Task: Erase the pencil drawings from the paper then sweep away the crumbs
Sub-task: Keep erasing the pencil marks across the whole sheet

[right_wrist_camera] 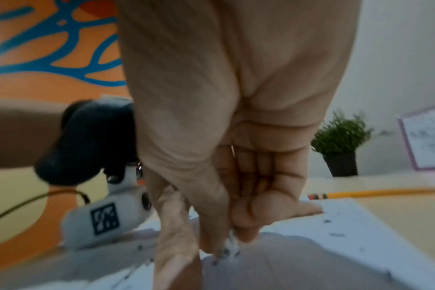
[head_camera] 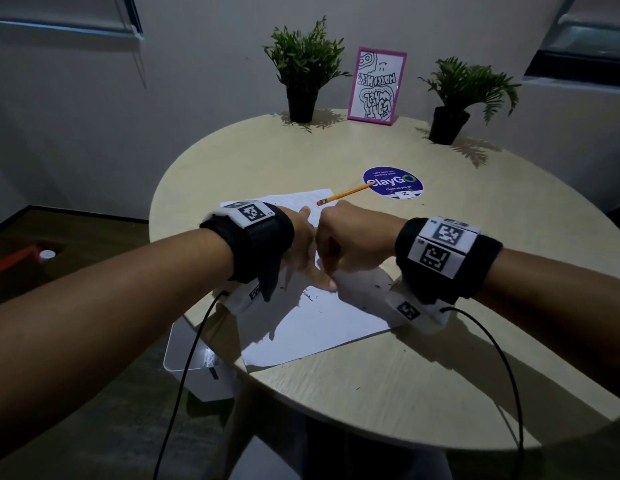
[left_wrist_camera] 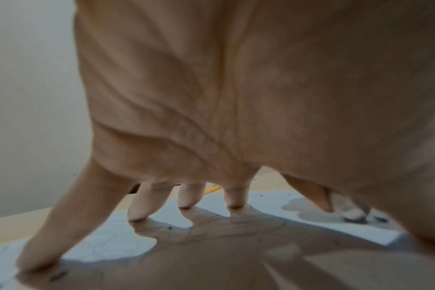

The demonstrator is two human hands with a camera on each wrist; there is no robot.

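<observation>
- The left hand point(head_camera: 301, 244) is spread wide, its fingertips point(left_wrist_camera: 137, 216) pressing on the paper point(head_camera: 322, 327); I judge this pins the sheet so rubbing cannot drag or crease it.
- The right hand point(head_camera: 350, 240) is curled tight beside it, pinching a small whitish eraser point(left_wrist_camera: 350, 212) against the sheet; the tight grip suits hard, short strokes.
- The paper lies on the counter point(head_camera: 388, 393), near its front edge; dark crumbs point(head_camera: 310, 295) dot it, so sweeping is not yet done.
- The pencil point(head_camera: 343, 195) lies just beyond the hands, out of the way, its tip over a purple sticker point(head_camera: 393, 183).
- Faint drawn lines point(left_wrist_camera: 107, 245) show under the left hand; how much drawing remains I cannot tell, since the hands and their shadows cover the middle.
- The eraser is hidden in the head view and blurred in the right wrist view.
</observation>
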